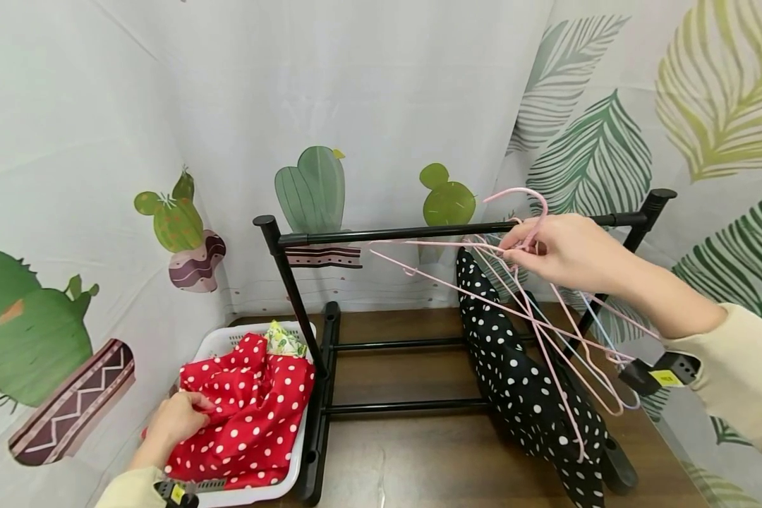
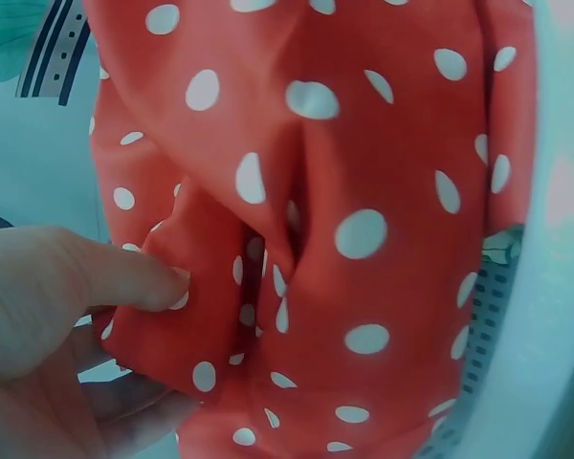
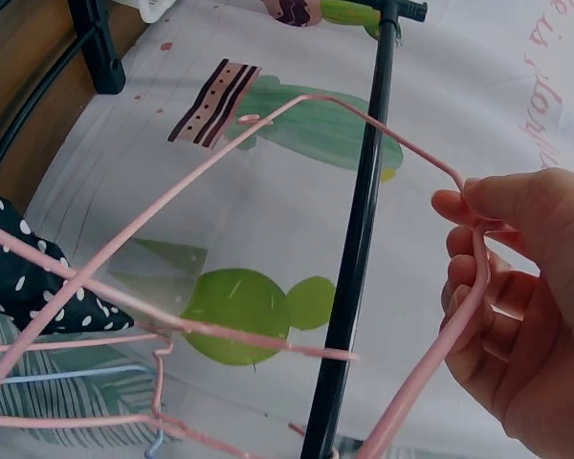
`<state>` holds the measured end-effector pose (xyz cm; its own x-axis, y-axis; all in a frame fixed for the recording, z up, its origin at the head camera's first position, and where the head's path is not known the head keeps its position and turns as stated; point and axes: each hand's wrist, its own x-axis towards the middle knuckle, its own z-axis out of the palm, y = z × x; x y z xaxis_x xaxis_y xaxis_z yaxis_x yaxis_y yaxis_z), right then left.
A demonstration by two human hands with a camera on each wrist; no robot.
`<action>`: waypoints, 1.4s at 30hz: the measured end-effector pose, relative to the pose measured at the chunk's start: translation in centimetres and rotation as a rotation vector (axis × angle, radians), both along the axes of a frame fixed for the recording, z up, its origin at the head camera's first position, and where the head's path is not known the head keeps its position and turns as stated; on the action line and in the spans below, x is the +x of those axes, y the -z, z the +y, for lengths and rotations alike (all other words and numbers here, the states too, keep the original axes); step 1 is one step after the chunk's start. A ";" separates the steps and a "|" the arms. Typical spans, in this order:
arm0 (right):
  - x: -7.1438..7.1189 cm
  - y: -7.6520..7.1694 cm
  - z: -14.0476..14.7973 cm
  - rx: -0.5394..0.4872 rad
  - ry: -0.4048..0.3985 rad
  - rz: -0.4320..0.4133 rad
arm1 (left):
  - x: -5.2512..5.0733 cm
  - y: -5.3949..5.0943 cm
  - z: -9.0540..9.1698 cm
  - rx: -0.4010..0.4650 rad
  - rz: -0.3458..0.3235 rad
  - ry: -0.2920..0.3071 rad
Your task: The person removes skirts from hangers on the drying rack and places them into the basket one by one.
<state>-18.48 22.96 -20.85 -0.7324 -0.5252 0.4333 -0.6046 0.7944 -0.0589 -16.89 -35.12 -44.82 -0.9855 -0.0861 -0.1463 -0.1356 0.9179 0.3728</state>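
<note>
In the head view my right hand [image 1: 565, 247] pinches a pink clothes hanger [image 1: 525, 189] at the base of its hook, above the black rail [image 1: 381, 234]. The right wrist view shows the thumb and forefinger of that hand [image 3: 526, 287] on the hanger [image 3: 464, 311]. At the lower left, my left hand [image 1: 176, 422] pinches the edge of a red cloth with white dots [image 1: 260, 423], bunched in a white basket [image 1: 295, 462]. Up close, the left thumb lies over the red cloth [image 2: 364, 287] with fingers beneath; the garment's kind cannot be made out.
A black garment with white dots [image 1: 502, 346] hangs at the rack's right end, beside several pink and blue hangers [image 1: 600, 321]. A yellow-green patterned cloth [image 1: 283, 340] lies at the basket's back. The rack stands on a brown wooden table [image 1: 394, 451] before a printed curtain.
</note>
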 end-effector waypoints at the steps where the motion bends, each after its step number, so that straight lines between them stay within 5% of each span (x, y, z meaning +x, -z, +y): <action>1: 0.1 0.0 0.2 -0.002 0.002 0.004 | 0.1 0.1 0.0 0.004 -0.005 0.000; 12: 0.5 0.4 2.4 -0.018 -0.015 0.049 | 0.3 -0.4 -0.2 -0.005 -0.028 -0.013; 27: 0.8 0.6 3.9 -0.050 0.010 0.053 | -0.3 -2.0 -0.6 -0.056 0.071 -0.038; 34: 0.7 1.1 5.0 -0.097 -0.061 0.110 | -0.8 -2.8 0.1 -0.033 0.066 -0.033; 42: 0.6 1.6 5.7 -0.093 -0.094 0.129 | -1.0 -3.6 2.1 -0.017 0.176 0.026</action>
<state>-17.89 28.62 -22.48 -0.6171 -0.5424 0.5701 -0.6835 0.7285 -0.0468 -17.92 -33.05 -41.25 -0.9977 -0.0610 0.0302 -0.0454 0.9268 0.3728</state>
